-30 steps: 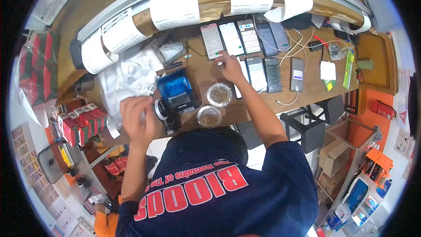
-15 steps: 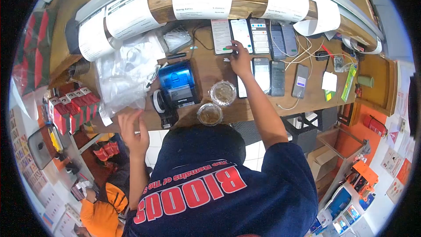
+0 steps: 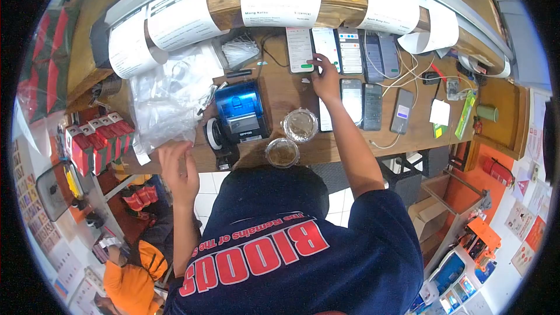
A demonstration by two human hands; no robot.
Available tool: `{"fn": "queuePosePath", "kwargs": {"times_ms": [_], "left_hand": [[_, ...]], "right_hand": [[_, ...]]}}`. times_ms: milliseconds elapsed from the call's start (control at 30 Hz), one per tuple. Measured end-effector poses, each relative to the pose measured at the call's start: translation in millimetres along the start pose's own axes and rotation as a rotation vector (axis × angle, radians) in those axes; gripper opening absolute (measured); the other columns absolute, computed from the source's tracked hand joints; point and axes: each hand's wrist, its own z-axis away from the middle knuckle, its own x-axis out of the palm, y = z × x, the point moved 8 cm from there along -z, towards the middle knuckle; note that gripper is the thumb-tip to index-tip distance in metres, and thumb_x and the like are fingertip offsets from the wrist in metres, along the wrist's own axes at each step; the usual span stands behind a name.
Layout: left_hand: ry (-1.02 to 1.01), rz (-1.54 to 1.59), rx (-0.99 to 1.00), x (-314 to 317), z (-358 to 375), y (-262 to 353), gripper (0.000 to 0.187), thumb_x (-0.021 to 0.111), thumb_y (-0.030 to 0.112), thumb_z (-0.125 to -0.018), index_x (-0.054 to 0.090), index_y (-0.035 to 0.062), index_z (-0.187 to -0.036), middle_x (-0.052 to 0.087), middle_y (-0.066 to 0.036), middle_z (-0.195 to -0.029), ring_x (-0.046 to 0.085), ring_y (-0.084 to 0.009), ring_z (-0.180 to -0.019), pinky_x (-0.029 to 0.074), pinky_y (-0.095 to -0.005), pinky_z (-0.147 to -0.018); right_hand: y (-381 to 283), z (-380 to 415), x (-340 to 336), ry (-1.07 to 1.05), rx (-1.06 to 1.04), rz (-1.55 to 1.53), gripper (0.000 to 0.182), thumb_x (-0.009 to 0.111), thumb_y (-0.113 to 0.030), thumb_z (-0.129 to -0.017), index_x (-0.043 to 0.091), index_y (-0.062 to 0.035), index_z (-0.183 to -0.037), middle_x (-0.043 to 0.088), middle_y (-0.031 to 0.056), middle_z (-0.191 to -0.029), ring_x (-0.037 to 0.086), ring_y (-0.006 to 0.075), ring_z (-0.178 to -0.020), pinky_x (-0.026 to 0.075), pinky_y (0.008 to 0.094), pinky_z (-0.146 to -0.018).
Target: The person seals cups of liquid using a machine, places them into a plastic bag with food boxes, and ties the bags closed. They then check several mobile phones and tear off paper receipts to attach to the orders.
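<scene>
My right hand [image 3: 325,80] is over the row of phones, palm down, holding nothing. Its fingertips rest at the lower edge of a phone with a white screen [image 3: 300,52], by a green button. A second lit phone [image 3: 325,44] is just behind the fingers, and another phone [image 3: 325,118] lies partly under my wrist. My left hand [image 3: 178,166] hovers by the table's front edge, empty, thumb apart from the loosely bent fingers. Near it are clear plastic bags [image 3: 166,96]. A blue label printer [image 3: 239,108] and two round clear-lidded containers [image 3: 300,125] stand between my hands.
Printed paper slips [image 3: 280,0] hang along the shelf edge at the back. White cables [image 3: 408,73] tangle among the phones at right. Red boxes [image 3: 99,140] stand at left. A person in orange [image 3: 131,286] is at lower left. A fire extinguisher [image 3: 497,170] hangs at right.
The table scene has shifted slightly to the right in view. My right hand remains at the phone, its fingers a little lower on the button area. My left hand stays near the edge.
</scene>
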Motion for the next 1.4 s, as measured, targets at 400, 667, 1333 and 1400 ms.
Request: {"fn": "queuePosePath", "kwargs": {"times_ms": [400,667,1333,1400], "left_hand": [[-0.002,0.013,0.01,0,6,-5,0.025,0.059,-0.008,-0.082,0.066,0.001,-0.105,0.068,-0.013,-0.1,0.058,-0.0305,-0.089,0.043,-0.0394,-0.087],[-0.032,0.018,-0.035,3,8,-9,0.025,0.059,-0.009,-0.083,0.066,0.0006,-0.105,0.068,-0.014,-0.099,0.058,-0.031,-0.088,0.043,-0.0393,-0.085],[-0.026,0.016,-0.003,7,10,-10,0.023,0.06,-0.009,-0.084,0.066,-0.0002,-0.105,0.068,-0.015,-0.097,0.059,-0.0317,-0.089,0.045,-0.0391,-0.084],[-0.035,0.022,-0.003,8,9,-8,0.024,0.06,-0.009,-0.084,0.066,-0.0003,-0.105,0.068,-0.015,-0.097,0.059,-0.0318,-0.089,0.045,-0.0391,-0.084]], "right_hand": [[-16,3,-1,-0.007,-0.076,0.073,0.057,0.065,0.006,-0.076,0.053,-0.0073,-0.131,0.076,0.0039,-0.106,0.06,0.0364,-0.097,0.046,0.0436,-0.091],[-31,-11,14,-0.069,-0.058,0.07,0.067,0.063,0.009,-0.078,0.044,-0.0058,-0.141,0.07,0.0077,-0.126,0.056,0.034,-0.115,0.041,0.041,-0.103],[-19,-24,14,-0.014,-0.088,0.07,0.069,0.062,0.011,-0.075,0.046,-0.0062,-0.14,0.074,0.0026,-0.119,0.055,0.026,-0.091,0.046,0.035,-0.085],[-16,-22,19,-0.095,-0.056,0.019,0.065,0.063,0.005,-0.074,0.048,-0.0096,-0.137,0.072,0.0047,-0.12,0.059,0.0403,-0.104,0.045,0.0429,-0.096]]}}
